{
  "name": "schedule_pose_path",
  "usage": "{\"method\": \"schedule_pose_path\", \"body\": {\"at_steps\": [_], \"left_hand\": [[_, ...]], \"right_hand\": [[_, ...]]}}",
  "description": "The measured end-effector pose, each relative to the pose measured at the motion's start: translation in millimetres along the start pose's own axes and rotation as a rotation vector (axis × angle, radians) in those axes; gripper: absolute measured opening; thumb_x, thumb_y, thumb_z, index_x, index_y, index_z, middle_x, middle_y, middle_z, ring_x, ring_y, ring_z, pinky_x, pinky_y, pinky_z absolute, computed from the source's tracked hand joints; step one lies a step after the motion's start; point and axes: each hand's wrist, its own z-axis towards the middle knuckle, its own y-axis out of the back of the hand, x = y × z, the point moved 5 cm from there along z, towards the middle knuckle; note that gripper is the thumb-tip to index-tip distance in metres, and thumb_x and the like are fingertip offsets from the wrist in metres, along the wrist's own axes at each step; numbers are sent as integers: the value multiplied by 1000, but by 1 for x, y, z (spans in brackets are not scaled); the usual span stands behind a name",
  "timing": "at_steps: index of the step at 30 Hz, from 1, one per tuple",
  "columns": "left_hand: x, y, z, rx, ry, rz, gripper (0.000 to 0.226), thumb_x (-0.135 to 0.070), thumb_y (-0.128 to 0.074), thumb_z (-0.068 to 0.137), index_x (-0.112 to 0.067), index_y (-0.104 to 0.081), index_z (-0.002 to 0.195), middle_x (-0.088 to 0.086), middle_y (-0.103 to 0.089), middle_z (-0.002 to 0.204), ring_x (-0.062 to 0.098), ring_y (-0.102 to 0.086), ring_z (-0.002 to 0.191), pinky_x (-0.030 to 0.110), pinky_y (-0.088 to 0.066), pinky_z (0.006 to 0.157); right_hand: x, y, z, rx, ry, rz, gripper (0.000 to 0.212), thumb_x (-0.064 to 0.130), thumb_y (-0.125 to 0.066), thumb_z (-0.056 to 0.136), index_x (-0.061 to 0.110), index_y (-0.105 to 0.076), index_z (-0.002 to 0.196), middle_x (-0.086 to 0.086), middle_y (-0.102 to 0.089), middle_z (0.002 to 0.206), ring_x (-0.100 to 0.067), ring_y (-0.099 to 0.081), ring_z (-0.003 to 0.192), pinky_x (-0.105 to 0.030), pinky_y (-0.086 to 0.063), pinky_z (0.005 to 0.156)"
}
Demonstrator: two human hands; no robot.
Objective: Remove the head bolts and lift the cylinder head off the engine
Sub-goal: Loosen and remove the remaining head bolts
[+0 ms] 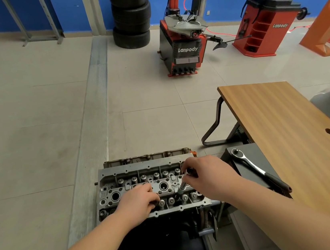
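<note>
The grey aluminium cylinder head [124, 173] lies on the engine at bottom centre, its valve springs and spark plug wells showing. My right hand [211, 178] pinches the top of a socket extension [182, 186] that stands tilted in the head near its right end. My left hand [137, 202] rests with curled fingers on the head's front middle, its fingertips round a small dark part [155, 203] that I cannot identify.
A ratchet wrench [256, 169] with a black handle lies on a dark stand right of the engine. A wooden table [286, 129] stretches along the right. A tyre stack [130, 14] and red workshop machines [185, 44] stand far back across the tiled floor.
</note>
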Motion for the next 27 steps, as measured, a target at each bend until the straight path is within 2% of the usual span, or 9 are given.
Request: {"method": "schedule_pose_path", "body": {"at_steps": [3, 11, 15, 17, 19, 21, 23, 24, 27], "left_hand": [[1, -1, 0, -14, 8, -18, 24, -42, -64, 99, -46, -67, 122, -18, -50, 108, 6, -48, 108, 33, -51, 90], [2, -1, 3, -2, 28, -30, 23, -48, -64, 97, -45, -65, 120, -19, -50, 108, 5, -47, 112, 32, -50, 95], [2, -1, 3, 21, 64, -46, 23, -51, -65, 95, -47, -64, 118, -21, -50, 107, 4, -47, 112, 30, -50, 94], [-2, 4, 3, 23, 89, -109, 29, -54, -65, 94, -48, -63, 122, -24, -50, 112, 2, -47, 113, 29, -49, 96], [-13, 14, 4, -3, 73, -253, 43, -53, -66, 93, -48, -57, 134, -27, -50, 127, -3, -44, 123, 27, -45, 104], [-37, 29, 6, -21, 0, -448, 49, -48, -69, 93, -48, -53, 139, -32, -50, 136, -11, -42, 129, 18, -38, 111], [-63, 42, 9, -46, -49, -607, 37, -45, -68, 92, -51, -56, 127, -35, -58, 126, -15, -50, 121, 6, -39, 101], [-73, 48, 11, -73, -46, -664, 30, -41, -65, 91, -48, -58, 120, -33, -62, 120, -13, -55, 115, 7, -43, 94], [-87, 52, 15, -143, 7, -747, 16, -24, -60, 97, -35, -64, 108, -20, -69, 96, -2, -64, 92, 23, -53, 81]], "right_hand": [[-2, 1, 0, 5, 10, -49, 26, 45, -58, 99, 32, -66, 120, 13, -70, 95, -13, -62, 83, -32, -55, 68], [0, 2, 0, 21, 32, -113, 23, 46, -58, 98, 32, -64, 115, 9, -70, 92, -17, -64, 85, -33, -56, 68], [9, -5, -1, 44, 57, -135, 17, 43, -59, 99, 27, -57, 103, 8, -58, 78, -19, -57, 75, -27, -36, 52], [16, -11, -2, 43, 70, -117, 16, 41, -60, 100, 27, -54, 101, 9, -53, 77, -20, -54, 74, -28, -33, 53], [20, -16, -3, 35, 81, -99, 16, 39, -60, 102, 25, -57, 109, 8, -54, 83, -20, -53, 78, -31, -37, 59], [22, -19, 0, 16, 95, -69, 15, 36, -59, 104, 24, -58, 113, 7, -55, 86, -19, -52, 79, -31, -38, 63], [19, -19, 2, -11, 94, 5, 12, 34, -57, 104, 26, -58, 112, 9, -58, 88, -17, -53, 81, -29, -37, 65], [16, -19, 3, -23, 84, 53, 10, 34, -57, 103, 27, -57, 111, 11, -58, 88, -15, -54, 81, -27, -36, 65], [-4, -25, -5, 2, -4, 315, 24, 43, -67, 96, 38, -52, 113, 19, -60, 85, 0, -59, 76, -13, -37, 63]]}}
